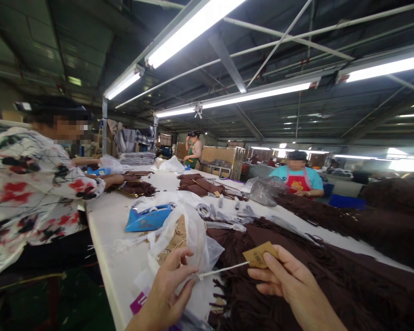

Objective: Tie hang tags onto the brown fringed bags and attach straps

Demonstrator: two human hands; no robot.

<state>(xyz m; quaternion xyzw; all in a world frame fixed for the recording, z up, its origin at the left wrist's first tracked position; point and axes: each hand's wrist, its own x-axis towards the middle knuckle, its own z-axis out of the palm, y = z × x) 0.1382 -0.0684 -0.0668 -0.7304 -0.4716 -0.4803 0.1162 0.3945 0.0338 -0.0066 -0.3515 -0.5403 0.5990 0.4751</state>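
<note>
My right hand [283, 276] pinches a tan cardboard hang tag [257, 255] with a barcode on it between thumb and fingers. A white string [224, 269] runs taut from the tag to my left hand [174, 285], whose thumb and fingertips close on its far end. Below both hands spreads dark brown fringed fabric [283, 239], its tassels hanging toward the left. Just beyond my left hand stands a white plastic bag [196, 234] holding more tan tags [175, 236] with strings.
A blue tape dispenser [148, 218] sits on the white table [106, 230] behind the bag. Clear plastic packaging [265, 191] and folded brown pieces [200, 185] lie farther back. A co-worker in a floral top [37, 184] works at left; another in a red apron [298, 181] is across.
</note>
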